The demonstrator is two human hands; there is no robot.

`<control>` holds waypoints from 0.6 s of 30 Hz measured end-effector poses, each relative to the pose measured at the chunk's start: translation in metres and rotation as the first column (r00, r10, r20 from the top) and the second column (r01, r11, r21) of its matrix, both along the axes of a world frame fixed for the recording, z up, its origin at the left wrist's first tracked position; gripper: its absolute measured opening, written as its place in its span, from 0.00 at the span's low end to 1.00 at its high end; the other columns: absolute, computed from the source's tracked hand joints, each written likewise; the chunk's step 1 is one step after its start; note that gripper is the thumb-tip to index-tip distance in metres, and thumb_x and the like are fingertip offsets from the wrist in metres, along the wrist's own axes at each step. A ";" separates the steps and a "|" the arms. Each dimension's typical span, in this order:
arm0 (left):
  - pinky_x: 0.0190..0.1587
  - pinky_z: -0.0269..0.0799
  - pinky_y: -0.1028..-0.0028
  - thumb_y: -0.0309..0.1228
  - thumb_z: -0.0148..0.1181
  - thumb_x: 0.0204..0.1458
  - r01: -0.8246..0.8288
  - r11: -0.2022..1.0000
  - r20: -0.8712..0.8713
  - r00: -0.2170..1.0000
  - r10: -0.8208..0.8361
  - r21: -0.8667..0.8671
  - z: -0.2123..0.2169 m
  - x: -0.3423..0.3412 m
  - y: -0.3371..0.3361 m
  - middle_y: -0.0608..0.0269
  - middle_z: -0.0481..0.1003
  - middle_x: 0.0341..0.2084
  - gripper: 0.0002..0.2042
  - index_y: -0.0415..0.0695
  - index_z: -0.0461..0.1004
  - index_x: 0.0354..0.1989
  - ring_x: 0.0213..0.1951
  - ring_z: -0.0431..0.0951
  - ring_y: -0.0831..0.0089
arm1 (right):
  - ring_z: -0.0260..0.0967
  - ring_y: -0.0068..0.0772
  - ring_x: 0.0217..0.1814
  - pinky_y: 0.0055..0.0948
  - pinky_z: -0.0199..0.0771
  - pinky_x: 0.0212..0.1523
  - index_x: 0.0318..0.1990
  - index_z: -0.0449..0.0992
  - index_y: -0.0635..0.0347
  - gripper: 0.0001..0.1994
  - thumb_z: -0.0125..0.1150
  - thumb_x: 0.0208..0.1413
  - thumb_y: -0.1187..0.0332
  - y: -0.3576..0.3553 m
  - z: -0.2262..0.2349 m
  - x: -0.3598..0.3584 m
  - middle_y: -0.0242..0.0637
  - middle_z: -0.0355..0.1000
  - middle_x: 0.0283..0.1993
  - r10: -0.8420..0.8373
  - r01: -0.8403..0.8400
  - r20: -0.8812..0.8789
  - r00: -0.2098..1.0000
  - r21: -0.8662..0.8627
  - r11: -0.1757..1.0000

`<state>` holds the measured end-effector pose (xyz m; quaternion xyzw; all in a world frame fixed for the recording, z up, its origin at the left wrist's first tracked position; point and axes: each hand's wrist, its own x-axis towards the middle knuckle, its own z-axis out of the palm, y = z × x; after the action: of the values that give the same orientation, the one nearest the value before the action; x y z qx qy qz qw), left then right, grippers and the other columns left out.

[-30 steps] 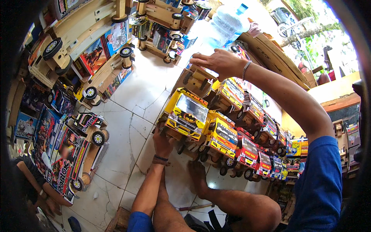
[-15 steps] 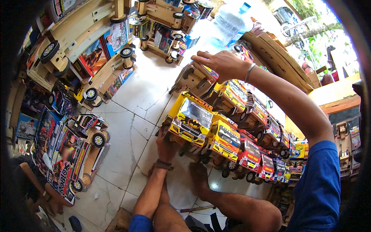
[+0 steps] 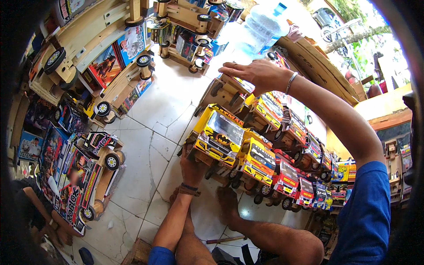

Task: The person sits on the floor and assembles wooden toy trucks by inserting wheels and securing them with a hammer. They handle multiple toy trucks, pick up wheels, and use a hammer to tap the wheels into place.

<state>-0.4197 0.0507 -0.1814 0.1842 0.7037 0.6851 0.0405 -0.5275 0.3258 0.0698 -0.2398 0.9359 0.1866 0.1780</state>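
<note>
My left hand [image 3: 191,170] is closed around the lower front corner of a yellow toy truck [image 3: 218,134] with a black bat emblem on its windscreen. Its fingertips are partly hidden under the truck. My right hand [image 3: 265,75] reaches over the far end of the row, fingers stretched out leftward across a wooden toy truck [image 3: 223,95] whose wheels show. Its thumb is hidden. Beside the bat truck stand another yellow toy truck [image 3: 256,159] and a red toy truck [image 3: 285,176], packed close in a row.
More toy trucks are stacked at the left, including a black and pink one [image 3: 79,185]. Another person's arm [image 3: 39,207] shows at lower left. A large clear water bottle [image 3: 263,28] stands at the back. A stick [image 3: 225,239] lies on the white tiled floor [image 3: 145,145].
My right hand has shifted slightly right and down. My left hand stays at the bat truck's corner, which has barely moved.
</note>
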 end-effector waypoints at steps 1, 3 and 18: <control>0.52 0.73 0.57 0.31 0.73 0.41 -0.006 1.000 -0.013 1.000 0.006 -0.001 -0.001 0.001 0.001 0.52 0.75 0.46 0.24 0.44 0.76 0.49 0.52 0.72 0.49 | 0.77 0.49 0.46 0.41 0.77 0.40 0.76 0.37 0.42 0.71 0.84 0.22 0.66 -0.002 0.001 0.001 0.40 0.53 0.75 0.005 -0.005 -0.008 1.000 0.006 1.000; 0.54 0.71 0.57 0.32 0.71 0.44 0.036 0.999 0.027 0.999 -0.036 -0.023 -0.003 0.004 0.001 0.51 0.74 0.48 0.23 0.43 0.75 0.51 0.54 0.71 0.49 | 0.76 0.45 0.47 0.40 0.75 0.41 0.77 0.34 0.38 0.72 0.84 0.24 0.66 -0.006 0.001 0.003 0.35 0.49 0.78 -0.040 0.040 0.002 0.999 0.053 0.998; 0.51 0.72 0.57 0.38 0.69 0.49 0.072 0.970 0.035 0.997 -0.066 -0.231 -0.026 0.018 -0.007 0.48 0.72 0.52 0.26 0.40 0.71 0.56 0.50 0.75 0.47 | 0.77 0.43 0.44 0.39 0.75 0.41 0.77 0.35 0.41 0.66 0.78 0.31 0.72 -0.005 0.005 0.009 0.38 0.51 0.76 -0.004 0.007 -0.044 0.999 0.066 0.998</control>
<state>-0.4014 0.0436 -0.2078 0.1934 0.7713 0.5989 0.0952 -0.5181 0.3211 0.0743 -0.2270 0.9336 0.2222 0.1657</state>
